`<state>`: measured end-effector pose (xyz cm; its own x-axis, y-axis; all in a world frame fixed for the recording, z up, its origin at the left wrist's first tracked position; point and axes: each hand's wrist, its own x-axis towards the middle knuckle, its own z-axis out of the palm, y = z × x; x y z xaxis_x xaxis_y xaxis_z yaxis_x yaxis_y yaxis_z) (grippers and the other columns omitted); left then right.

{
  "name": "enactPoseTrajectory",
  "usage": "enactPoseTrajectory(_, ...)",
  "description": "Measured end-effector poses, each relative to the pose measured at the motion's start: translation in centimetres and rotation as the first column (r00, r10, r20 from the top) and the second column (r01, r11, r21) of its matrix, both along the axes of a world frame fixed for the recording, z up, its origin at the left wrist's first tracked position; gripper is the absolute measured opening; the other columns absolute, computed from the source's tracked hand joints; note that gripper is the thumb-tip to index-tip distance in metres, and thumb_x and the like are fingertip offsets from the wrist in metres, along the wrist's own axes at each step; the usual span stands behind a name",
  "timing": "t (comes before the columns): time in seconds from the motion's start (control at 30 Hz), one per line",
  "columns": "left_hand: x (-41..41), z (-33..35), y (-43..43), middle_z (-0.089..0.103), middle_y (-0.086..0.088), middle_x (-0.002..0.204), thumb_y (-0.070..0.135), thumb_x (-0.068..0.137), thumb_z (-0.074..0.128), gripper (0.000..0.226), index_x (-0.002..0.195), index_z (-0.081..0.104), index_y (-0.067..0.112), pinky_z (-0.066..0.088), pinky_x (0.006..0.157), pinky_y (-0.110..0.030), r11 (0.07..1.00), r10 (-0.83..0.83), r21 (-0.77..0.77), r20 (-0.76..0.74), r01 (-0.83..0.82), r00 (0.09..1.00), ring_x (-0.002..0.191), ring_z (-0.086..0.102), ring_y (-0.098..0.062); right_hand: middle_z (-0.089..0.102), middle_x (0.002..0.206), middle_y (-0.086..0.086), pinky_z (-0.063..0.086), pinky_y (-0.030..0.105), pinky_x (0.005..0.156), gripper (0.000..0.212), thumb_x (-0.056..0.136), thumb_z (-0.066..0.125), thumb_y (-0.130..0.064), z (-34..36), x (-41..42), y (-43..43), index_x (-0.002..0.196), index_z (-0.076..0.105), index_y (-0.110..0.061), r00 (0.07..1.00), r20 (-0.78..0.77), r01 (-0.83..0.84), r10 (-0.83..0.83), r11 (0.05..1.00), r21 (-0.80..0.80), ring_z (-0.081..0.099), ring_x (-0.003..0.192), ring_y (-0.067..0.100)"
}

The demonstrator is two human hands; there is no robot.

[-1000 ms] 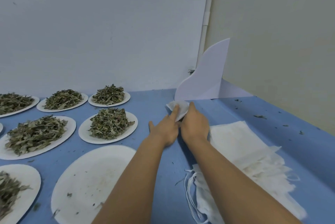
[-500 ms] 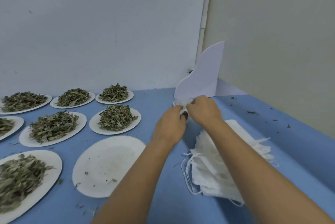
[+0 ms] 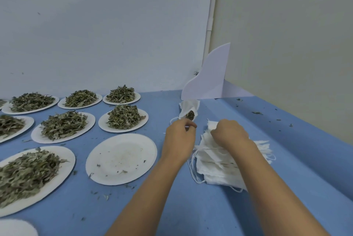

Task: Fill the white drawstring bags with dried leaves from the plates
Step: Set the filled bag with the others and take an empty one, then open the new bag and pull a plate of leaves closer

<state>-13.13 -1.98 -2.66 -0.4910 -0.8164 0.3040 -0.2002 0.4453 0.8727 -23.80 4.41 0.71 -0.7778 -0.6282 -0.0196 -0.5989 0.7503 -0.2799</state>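
Note:
A small white drawstring bag [image 3: 186,108] lies on the blue table [image 3: 210,209], dried leaves showing at its mouth. My left hand [image 3: 180,137] is just in front of it, fingers pinched on its thin white drawstring [image 3: 172,120]. My right hand [image 3: 229,133] is curled on top of the pile of empty white bags [image 3: 225,167], fingers closed on the topmost bag, whose corner sticks up. An empty white plate [image 3: 121,159] sits left of my left hand. Several plates heaped with dried leaves [image 3: 123,119] fill the left side.
A curved white card [image 3: 212,77] stands upright in the back corner, right behind the filled bag. Walls close off the back and right. Leaf crumbs are scattered on the table. Another white plate's rim [image 3: 17,227] shows at the bottom left.
Both hands have drawn back from the filled bag's mouth and moved apart. The left now holds the string; the right has dropped onto the pile of empty bags.

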Motion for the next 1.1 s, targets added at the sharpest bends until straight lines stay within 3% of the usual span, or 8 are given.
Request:
enactPoseTrajectory(0.13,1.8,0.2,0.1,0.061,0.003,0.088,0.009,0.092,0.046,0.024,0.099,0.068,0.015,0.033,0.046,-0.007,0.999,0.030,0.018,-0.015,-0.029,0.999,0.044,0.045,0.001,0.034,0.070,0.002,0.027,0.027,0.051,0.033,0.096,0.041,-0.009,0.1,0.1,0.2,0.065,0.029,-0.013,0.999,0.030,0.017,-0.016,0.999,-0.034,0.040,0.068,0.020)
enactPoseTrajectory(0.23,3.1,0.5,0.1,0.062,0.006,0.091,0.010,0.092,0.047,0.023,0.097,0.069,0.017,0.035,0.051,-0.005,0.997,0.068,0.025,-0.031,-0.068,0.997,0.058,0.048,0.000,0.033,0.063,0.004,0.019,0.030,0.047,0.034,0.094,0.040,-0.004,0.0,0.5,0.3,0.062,0.030,-0.010,0.979,-0.192,0.006,-0.075,0.943,-0.334,0.033,0.056,0.022)
enactPoseTrajectory(0.33,4.5,1.0,0.0,0.066,0.005,0.100,0.011,0.093,0.048,0.022,0.098,0.068,0.020,0.040,0.061,-0.002,0.994,0.077,0.088,-0.103,-0.068,0.992,0.081,0.059,-0.002,0.040,0.060,-0.001,0.026,0.029,0.051,0.022,0.098,0.040,-0.009,0.9,2.3,-0.2,0.081,0.053,-0.009,0.949,-0.314,-0.239,-0.001,0.646,-0.725,0.040,0.059,0.018)
enactPoseTrajectory(0.47,6.3,2.3,-0.6,0.067,0.004,0.102,0.024,0.096,0.053,0.011,0.097,0.064,0.024,0.051,0.090,-0.034,0.950,0.057,0.308,-0.328,0.049,0.943,0.093,0.064,-0.008,0.067,0.069,-0.011,0.044,0.010,0.061,0.019,0.092,0.055,-0.009,3.2,5.8,-1.2,0.082,0.069,-0.017,0.860,0.130,0.016,0.494,0.228,-0.974,0.057,0.064,0.000)
enactPoseTrajectory(0.57,7.8,3.2,-0.8,0.068,0.014,0.077,0.037,0.094,0.055,0.015,0.087,0.064,0.026,0.055,0.083,-0.030,0.861,0.049,0.463,-0.488,0.211,0.871,0.071,0.063,0.002,0.072,0.103,0.004,0.055,0.032,0.085,0.020,0.090,0.059,-0.011,3.3,7.0,-2.3,0.108,0.068,-0.009,0.548,0.405,0.307,0.732,0.274,-0.911,0.068,0.093,0.017)
enactPoseTrajectory(0.7,9.7,2.9,-1.1,0.069,0.021,0.067,0.030,0.092,0.060,0.016,0.078,0.067,0.026,0.048,0.059,-0.011,0.951,0.069,0.303,-0.386,0.056,0.920,0.061,0.061,0.009,0.071,0.103,0.013,0.058,0.037,0.074,0.022,0.094,0.053,-0.008,2.4,8.6,-3.6,0.112,0.063,-0.001,0.305,0.578,0.521,0.757,0.376,-0.767,0.070,0.083,0.023)
enactPoseTrajectory(1.0,13.4,3.1,-3.1,0.070,0.008,0.079,0.025,0.092,0.060,0.012,0.082,0.066,0.022,0.047,0.056,-0.017,0.984,0.037,0.178,-0.081,-0.022,0.996,0.063,0.065,-0.003,0.068,0.102,0.008,0.054,0.035,0.079,0.018,0.090,0.059,-0.008,0.9,9.5,-4.6,0.108,0.064,-0.008,0.318,0.639,0.431,0.700,0.493,-0.756,0.065,0.085,0.019)
enactPoseTrajectory(1.1,14.7,2.9,-4.0,0.072,0.007,0.082,0.024,0.088,0.066,0.005,0.085,0.070,0.021,0.046,0.059,-0.014,0.977,-0.086,0.201,0.090,0.067,0.992,0.066,0.063,-0.001,0.070,0.096,-0.001,0.053,0.026,0.070,0.020,0.090,0.059,-0.009,0.7,9.6,-4.5,0.109,0.065,-0.014,0.465,0.588,0.367,0.662,0.460,-0.809,0.066,0.084,0.014)
